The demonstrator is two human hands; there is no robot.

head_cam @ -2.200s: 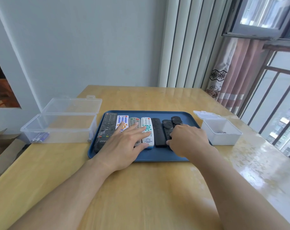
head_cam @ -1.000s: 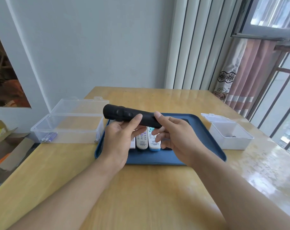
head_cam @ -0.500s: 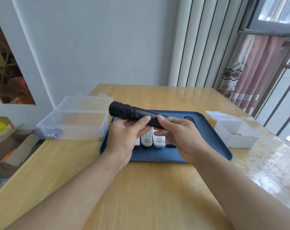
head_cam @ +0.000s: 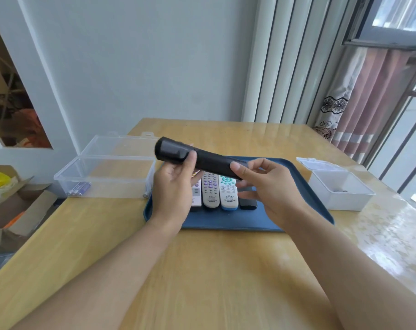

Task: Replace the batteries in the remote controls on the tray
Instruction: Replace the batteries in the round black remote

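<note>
Black remote (head_cam: 202,160) held level above the blue tray (head_cam: 316,206), back side turned up. Gripped near its far end by the left hand (head_cam: 176,186), pinched at the near end by the right hand (head_cam: 269,186). Likely the cover-opening step; next, thumb pressure to slide the back cover off. On the tray below, more remotes (head_cam: 220,190). Left of the tray, clear box (head_cam: 107,172) with batteries (head_cam: 79,188); right of it, small white box (head_cam: 340,191), all on the tabletop (head_cam: 202,270).

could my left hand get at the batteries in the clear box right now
Probably not yet. The left hand grips the black remote. The clear box beside it stands open with the batteries uncovered, so the way looks free once it lets go.
</note>
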